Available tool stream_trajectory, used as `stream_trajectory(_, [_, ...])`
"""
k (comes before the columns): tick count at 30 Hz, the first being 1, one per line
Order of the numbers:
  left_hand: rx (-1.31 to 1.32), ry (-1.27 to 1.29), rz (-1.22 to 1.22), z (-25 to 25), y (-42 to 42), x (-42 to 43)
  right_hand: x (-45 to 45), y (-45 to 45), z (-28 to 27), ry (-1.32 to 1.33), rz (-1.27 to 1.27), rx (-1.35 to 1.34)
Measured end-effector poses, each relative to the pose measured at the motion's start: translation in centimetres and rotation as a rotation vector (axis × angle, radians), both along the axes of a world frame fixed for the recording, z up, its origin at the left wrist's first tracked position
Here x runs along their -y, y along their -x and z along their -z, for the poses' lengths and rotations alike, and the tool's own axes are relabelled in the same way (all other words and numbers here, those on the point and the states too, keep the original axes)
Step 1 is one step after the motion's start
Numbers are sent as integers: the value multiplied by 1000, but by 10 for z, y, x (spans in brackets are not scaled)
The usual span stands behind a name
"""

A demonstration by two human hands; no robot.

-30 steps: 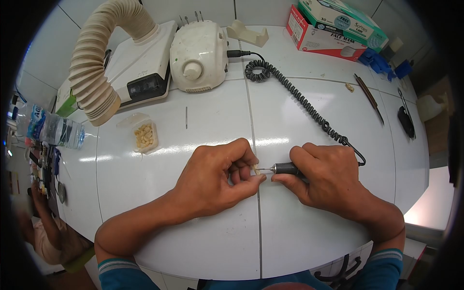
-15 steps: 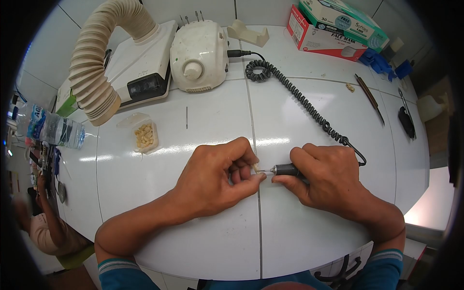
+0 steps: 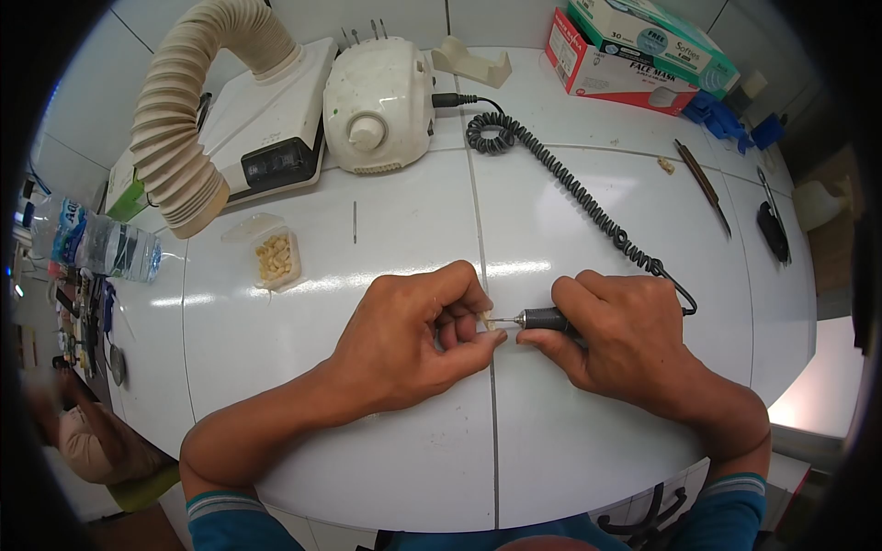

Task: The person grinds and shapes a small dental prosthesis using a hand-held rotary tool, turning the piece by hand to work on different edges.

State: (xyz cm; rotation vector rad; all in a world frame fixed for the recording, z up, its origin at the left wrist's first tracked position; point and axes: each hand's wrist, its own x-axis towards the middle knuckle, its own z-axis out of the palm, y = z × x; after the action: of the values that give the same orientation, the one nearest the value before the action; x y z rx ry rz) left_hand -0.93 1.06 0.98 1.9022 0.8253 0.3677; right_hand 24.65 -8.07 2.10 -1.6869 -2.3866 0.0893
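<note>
Between the thumb and fingers of my left hand (image 3: 404, 335) is a small cream, tooth-like piece (image 3: 488, 320), mostly hidden by the fingertips. My right hand (image 3: 629, 335) is wrapped round a black rotary handpiece (image 3: 544, 319), which lies roughly level and points left. Its thin metal bur (image 3: 504, 320) reaches the piece; whether it is spinning I cannot tell. A coiled black cord (image 3: 588, 207) runs from the handpiece to the white motor control unit (image 3: 378, 106), which has a round knob and several burs standing on top.
Left of my hands, an open plastic box (image 3: 296, 275) holds many cream pieces. A loose bur (image 3: 355, 223) lies nearby. A ribbed hose (image 3: 170, 138) arches over the left. Mask boxes (image 3: 625, 78), a brown-handled knife (image 3: 703, 188) and a water bottle (image 3: 96, 241) stand or lie around. Another person (image 3: 101, 441) sits left.
The handpiece and bur have shifted very slightly against the tooth-like piece; both hands keep nearly the same place and grip. The other person at the left has moved an arm a little.
</note>
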Motion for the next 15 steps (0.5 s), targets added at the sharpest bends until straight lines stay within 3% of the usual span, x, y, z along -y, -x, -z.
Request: stream_trajectory(15, [2,-14,-2,0,-1,0,0,-1,0,9,-7,-1])
